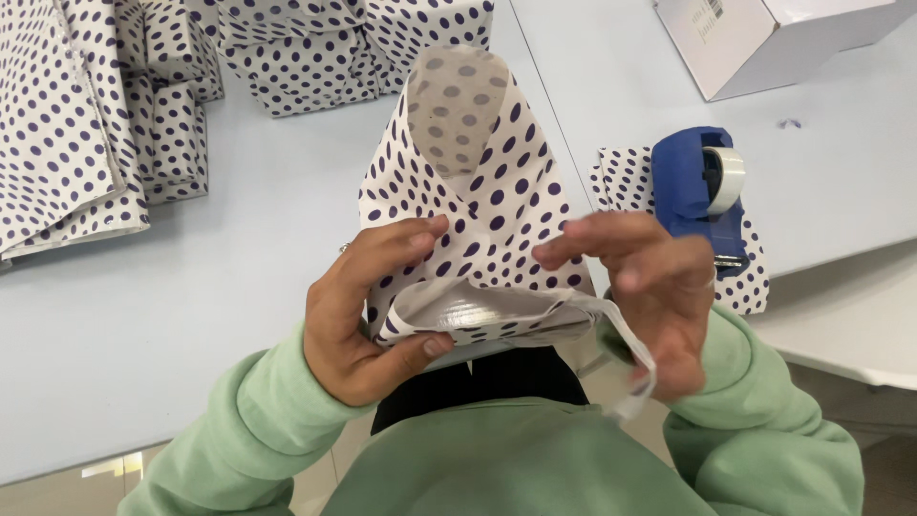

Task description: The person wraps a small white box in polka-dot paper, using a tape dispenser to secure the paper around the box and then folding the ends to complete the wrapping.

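At the centre of the frame a box half wrapped in white paper with dark dots [478, 201] is held up off the pale table [191, 287], tilted toward the camera. The left hand [368, 311] is closed on its lower left edge, thumb underneath and fingers pressing the paper flap against the face. The right hand [650, 287] sits at the lower right edge, fingers curled on the paper, and appears to pinch a strip of clear tape [635, 377] that trails down from it; that pinch is partly blurred. The paper is folded across the near face, but the upper end stands open as a loose rounded flap and the lower seam gapes, so the wrapping looks part done, with ends yet to be closed and taped. At right of centre a blue tape dispenser [697, 191] rests on a scrap of dotted paper [626, 177]. Finished dotted parcels [315, 57] lie at upper left, a white carton [764, 38] at upper right.
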